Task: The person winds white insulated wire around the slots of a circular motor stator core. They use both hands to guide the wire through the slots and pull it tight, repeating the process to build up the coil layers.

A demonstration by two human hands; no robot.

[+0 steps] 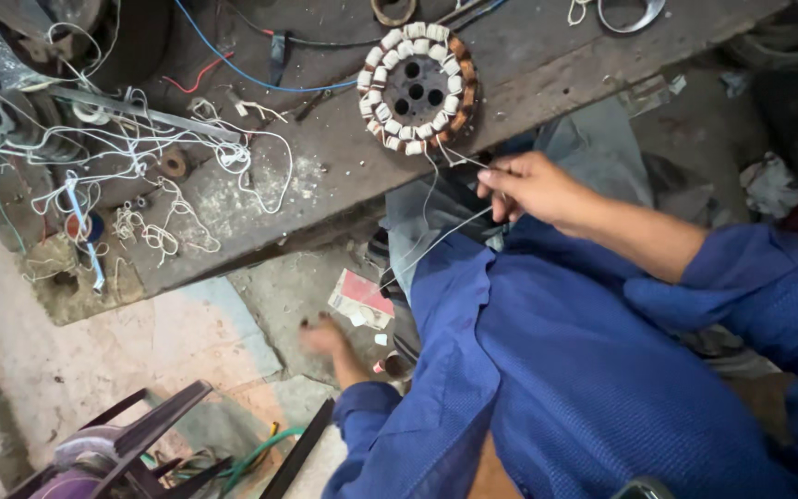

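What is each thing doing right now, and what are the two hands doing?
Round motor coil: lying flat on the workbench.
Right hand: pinching a thin white string from the coil.
Left hand: reaching down to the floor, blurred.
Loose white strings: tangled on the bench.

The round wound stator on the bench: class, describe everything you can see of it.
The stator is a flat ring lying face up near the front edge of the worn wooden bench. Its dark metal hub has several round holes. Around the rim sit copper-coloured coils, most wrapped in white sleeving or tape. Thin white threads trail from its near side toward the right hand, which pinches them. The left hand is low by the floor, blurred, not touching it.
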